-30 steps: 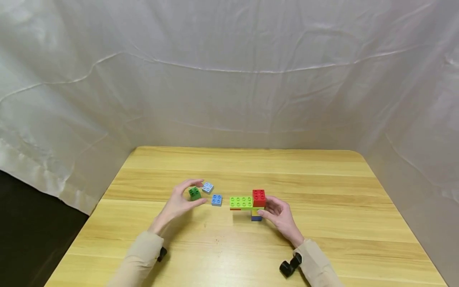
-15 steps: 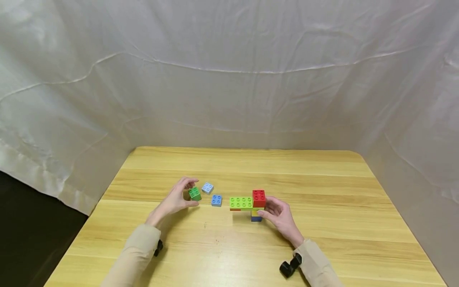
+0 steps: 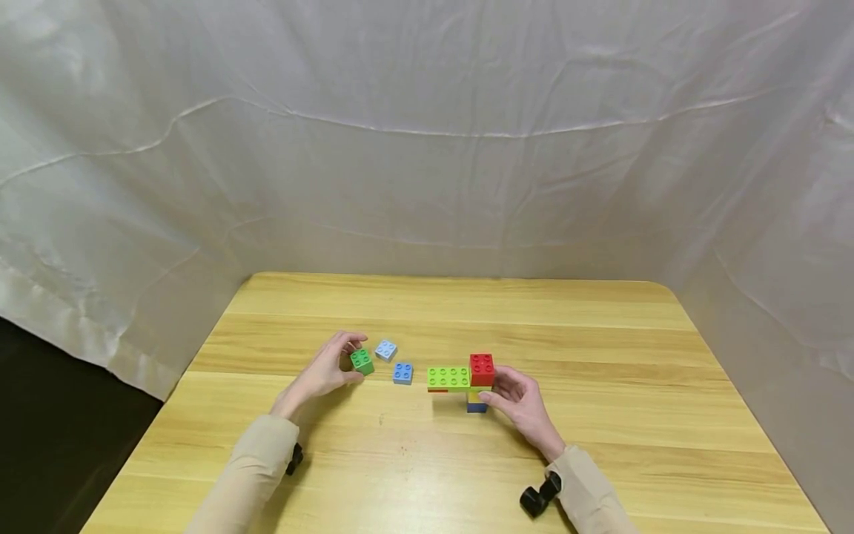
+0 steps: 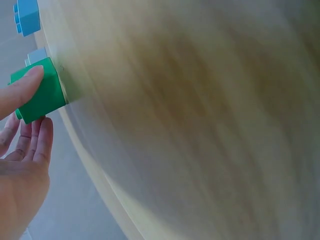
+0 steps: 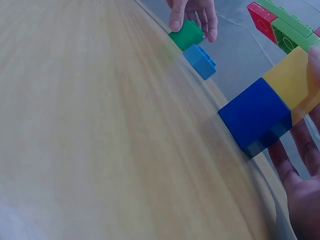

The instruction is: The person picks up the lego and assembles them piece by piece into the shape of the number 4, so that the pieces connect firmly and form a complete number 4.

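In the head view my left hand [image 3: 326, 368] is at the green building brick [image 3: 362, 361], which sits studs up on the table. The left wrist view has the thumb laid against one face of that green brick [image 4: 44, 92] and the fingers at its other side. My right hand [image 3: 525, 406] grips a standing stack of bricks. A red brick [image 3: 482, 368] tops it, a lime-green long brick [image 3: 448, 378] juts out leftward, and a small red piece hangs under that. Below, in the right wrist view, come a yellow brick [image 5: 294, 82] and a dark blue brick [image 5: 256, 116] at the base.
Two loose bricks lie between the hands: a light blue brick [image 3: 386, 350] behind and a mid-blue brick [image 3: 403, 373] nearer the stack. The wooden table [image 3: 600, 334] is bounded behind and at the sides by a pale curtain [image 3: 427, 185].
The left hand has drawn back slightly to the left, and its thumb and fingers have come in closer about the green brick. The right hand and the stack have stayed put.
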